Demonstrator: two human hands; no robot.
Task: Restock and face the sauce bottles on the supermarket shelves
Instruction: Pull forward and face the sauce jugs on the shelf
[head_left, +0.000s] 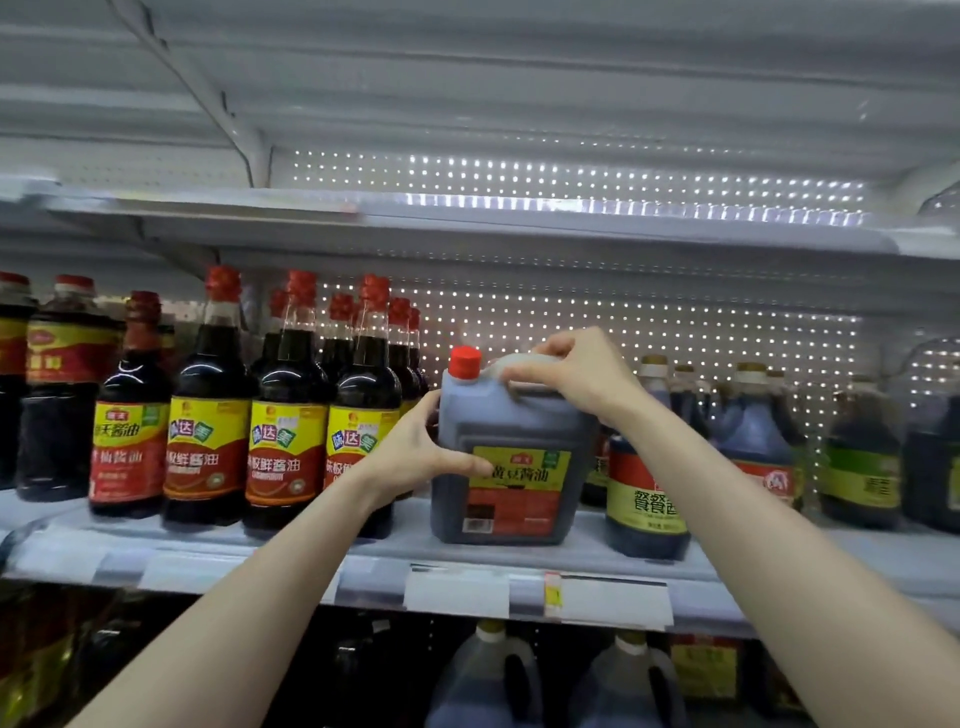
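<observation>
Head view. Item: soy sauce jug (519, 415), dark, with a red cap (465, 362). It was stood upright on the middle shelf (400, 553) with the label faced outward. It was placed between a row of red-capped bottles (208, 415) to the left and a yellow-labelled bottle (644, 493) just beside it to the right.

The left hand (415, 452) was wrapped round the jug's left side, thumb laid across the label. The right hand (576, 376) was curled over the handle on top. Price tags (457, 592) were mounted along the shelf edge.
</observation>
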